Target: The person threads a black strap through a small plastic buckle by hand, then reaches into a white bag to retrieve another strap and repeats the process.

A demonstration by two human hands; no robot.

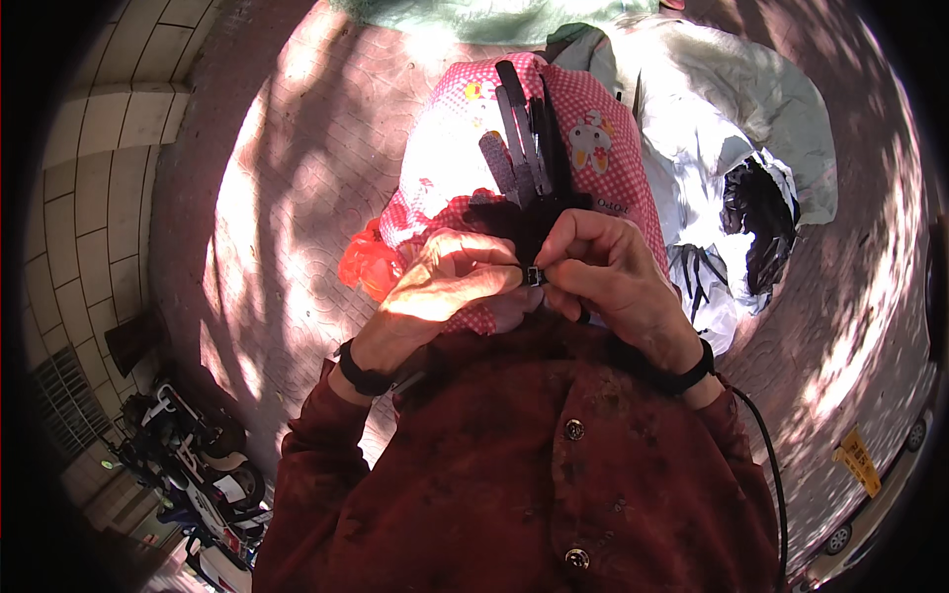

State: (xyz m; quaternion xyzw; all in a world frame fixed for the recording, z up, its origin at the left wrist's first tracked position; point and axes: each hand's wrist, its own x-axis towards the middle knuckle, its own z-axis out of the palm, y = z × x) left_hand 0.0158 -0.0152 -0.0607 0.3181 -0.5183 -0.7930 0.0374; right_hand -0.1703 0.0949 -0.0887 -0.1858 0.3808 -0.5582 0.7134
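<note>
Close in front of my body, my left hand (450, 280) and my right hand (615, 279) meet with fingers pinched. Between their fingertips sits a small metal buckle (534, 276) on a black strap, most of which the fingers hide. Several black strap pieces (519, 138) lie lengthwise over my lap just beyond the hands. Beneath them a pink-and-white checked cloth (633, 183) with cartoon figures covers my lap. Each wrist wears a black band.
Left of my lap rests a red plastic bag (372, 263). At the right, an opened white sack (692, 148) holds black strap pieces (751, 232). A pale green sheet (465, 15) lies beyond. Parked motorbikes (203, 474) stand lower left; a black cable (776, 465) runs beside my right arm.
</note>
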